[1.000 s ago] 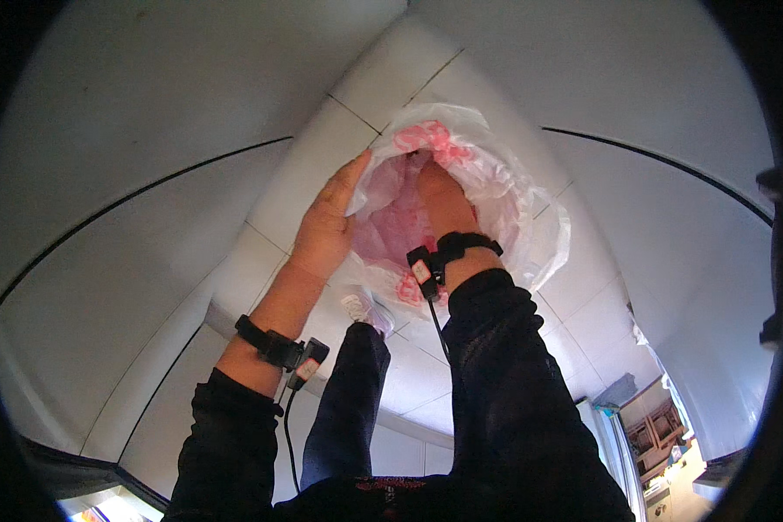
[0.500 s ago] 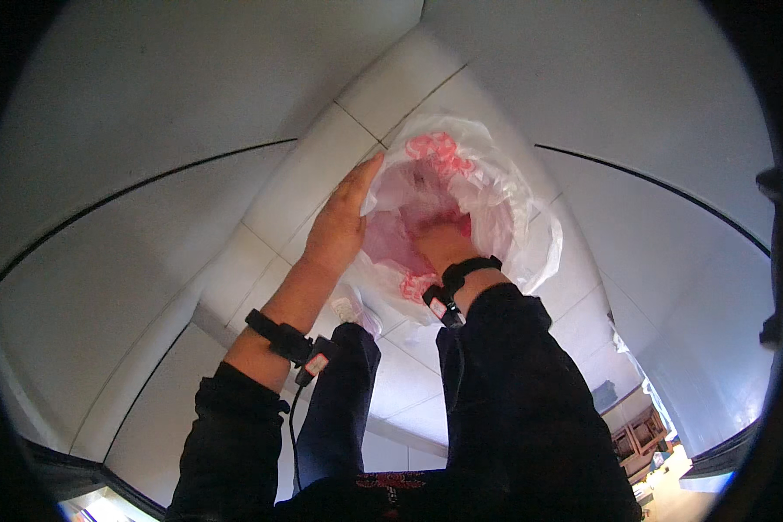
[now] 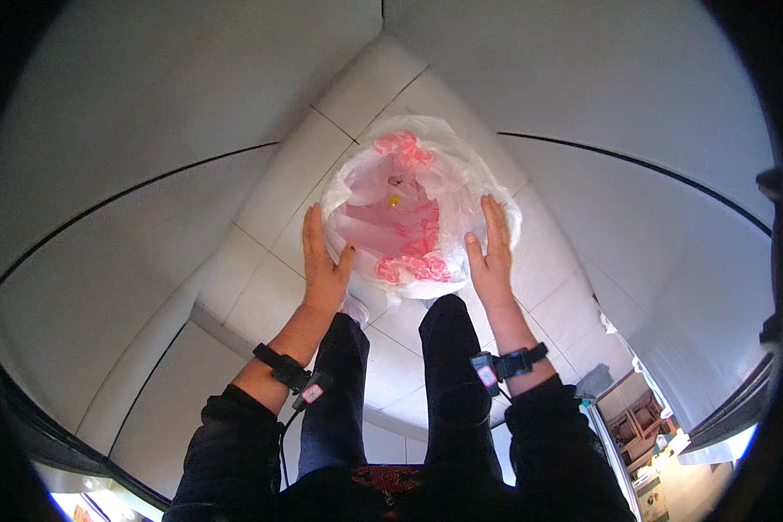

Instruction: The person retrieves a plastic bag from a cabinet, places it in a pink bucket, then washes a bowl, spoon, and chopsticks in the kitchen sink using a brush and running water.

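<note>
A white translucent plastic bag (image 3: 471, 161) stands wide-mouthed on the floor in front of my legs, apparently round a bin whose walls I cannot make out. Inside it lies a pinkish liner with crumpled red-and-white parts (image 3: 413, 268). A small yellow thing (image 3: 394, 201) and a little dark scrap (image 3: 397, 180) show at the bottom. My left hand (image 3: 324, 265) is at the bag's left rim, fingers stretched and thumb apart. Across from it, my right hand (image 3: 493, 261) is spread the same way along the right rim. Both hands are open.
Smooth grey panels rise on the left (image 3: 130, 113) and right (image 3: 635, 104), meeting in a corner beyond the bag. Pale floor tiles (image 3: 278, 217) lie between them. My two dark-trousered legs stand just behind the bag. Wooden furniture (image 3: 642, 426) shows far at the lower right.
My right hand has come up out of the bag and over to its right rim. My left hand has shifted slightly left and down, and its thumb now shows apart.
</note>
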A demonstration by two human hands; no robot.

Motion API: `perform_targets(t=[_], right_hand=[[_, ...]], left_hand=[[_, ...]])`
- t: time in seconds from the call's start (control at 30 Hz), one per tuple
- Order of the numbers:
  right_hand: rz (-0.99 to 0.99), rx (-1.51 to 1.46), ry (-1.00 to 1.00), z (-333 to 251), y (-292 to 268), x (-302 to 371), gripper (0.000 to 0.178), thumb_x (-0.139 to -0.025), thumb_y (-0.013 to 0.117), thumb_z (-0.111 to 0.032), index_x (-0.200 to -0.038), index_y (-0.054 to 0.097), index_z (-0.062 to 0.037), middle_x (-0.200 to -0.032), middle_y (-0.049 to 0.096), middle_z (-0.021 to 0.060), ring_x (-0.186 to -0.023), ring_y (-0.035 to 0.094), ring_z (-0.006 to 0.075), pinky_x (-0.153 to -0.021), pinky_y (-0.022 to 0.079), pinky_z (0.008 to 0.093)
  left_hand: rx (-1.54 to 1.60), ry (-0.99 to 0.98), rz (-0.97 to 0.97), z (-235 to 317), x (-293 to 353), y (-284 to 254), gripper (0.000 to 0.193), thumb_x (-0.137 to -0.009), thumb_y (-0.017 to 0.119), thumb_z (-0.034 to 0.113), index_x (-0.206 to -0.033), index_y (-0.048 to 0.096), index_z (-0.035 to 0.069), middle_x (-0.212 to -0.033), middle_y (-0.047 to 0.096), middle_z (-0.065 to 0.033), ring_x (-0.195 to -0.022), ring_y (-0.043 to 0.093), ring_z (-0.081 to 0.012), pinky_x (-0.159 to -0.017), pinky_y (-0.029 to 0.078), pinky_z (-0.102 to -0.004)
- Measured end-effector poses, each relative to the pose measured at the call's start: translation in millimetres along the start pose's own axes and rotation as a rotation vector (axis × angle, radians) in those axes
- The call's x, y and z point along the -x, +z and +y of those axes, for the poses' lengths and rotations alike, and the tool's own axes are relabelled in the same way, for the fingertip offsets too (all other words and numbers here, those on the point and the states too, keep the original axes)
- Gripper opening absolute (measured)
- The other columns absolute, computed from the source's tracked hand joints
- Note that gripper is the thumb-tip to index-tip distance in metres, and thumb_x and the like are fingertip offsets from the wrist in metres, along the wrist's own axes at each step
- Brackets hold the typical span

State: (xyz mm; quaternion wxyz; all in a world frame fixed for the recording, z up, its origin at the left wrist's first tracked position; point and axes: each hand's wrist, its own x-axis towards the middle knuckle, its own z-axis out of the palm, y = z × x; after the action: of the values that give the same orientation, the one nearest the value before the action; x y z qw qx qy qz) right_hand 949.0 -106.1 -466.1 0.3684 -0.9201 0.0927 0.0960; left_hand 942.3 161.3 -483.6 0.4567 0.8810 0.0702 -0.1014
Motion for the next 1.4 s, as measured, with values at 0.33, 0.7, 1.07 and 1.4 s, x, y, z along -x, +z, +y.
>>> perform_targets(t=[0.33, 0.7, 1.07, 1.4], right_hand=[[0.151, -1.849, 0.750, 93.4, 125.6, -17.2, 0.044, -0.100, 0.043, -0.027, -0.136, 0.045, -0.0037, -0.133, 0.053, 0.0107, -0.121, 0.051, 0.0224, -0.106, 0.037, 0.0330], [-0.015, -0.782, 0.694, 17.5, 57.2, 70.4, 0.042, -0.095, 0.047, -0.021, -0.134, 0.041, -0.0039, -0.126, 0.053, 0.0156, -0.117, 0.051, 0.0235, -0.099, 0.040, 0.0325], [-0.218, -1.119, 1.025, 12.1, 69.6, 79.7, 0.045, -0.088, 0.057, -0.013, -0.130, 0.042, -0.0141, -0.099, 0.058, 0.0034, -0.070, 0.056, 0.0124, -0.060, 0.046, 0.0273], [-0.313, -1.441, 1.037, 32.6, 63.7, 78.6, 0.039, -0.086, 0.059, -0.007, -0.122, 0.047, -0.0154, -0.096, 0.059, 0.0023, -0.063, 0.056, 0.0112, -0.047, 0.040, 0.0243]], left_hand=[[0.349, -0.191, 0.091, -48.7, 18.1, 40.8, 0.087, -0.087, 0.062, 0.010, -0.151, 0.004, 0.007, -0.144, 0.027, -0.0204, -0.129, 0.036, -0.0301, -0.109, 0.030, -0.0374], [0.874, -1.127, -0.414, 28.4, 59.3, 53.2, 0.058, -0.087, 0.065, 0.029, -0.135, 0.038, 0.010, -0.125, 0.052, -0.0092, -0.101, 0.060, -0.0261, -0.076, 0.056, -0.0431], [0.931, -1.183, -0.382, 15.3, 48.9, 52.2, 0.040, -0.083, 0.065, 0.015, -0.121, 0.054, 0.007, -0.110, 0.061, -0.0053, -0.094, 0.062, -0.0222, -0.071, 0.055, -0.0391], [0.551, -0.827, -0.470, -44.1, 66.7, 65.4, 0.031, -0.082, 0.064, 0.006, -0.112, 0.058, 0.002, -0.103, 0.065, -0.0075, -0.091, 0.062, -0.0186, -0.073, 0.052, -0.0323]])
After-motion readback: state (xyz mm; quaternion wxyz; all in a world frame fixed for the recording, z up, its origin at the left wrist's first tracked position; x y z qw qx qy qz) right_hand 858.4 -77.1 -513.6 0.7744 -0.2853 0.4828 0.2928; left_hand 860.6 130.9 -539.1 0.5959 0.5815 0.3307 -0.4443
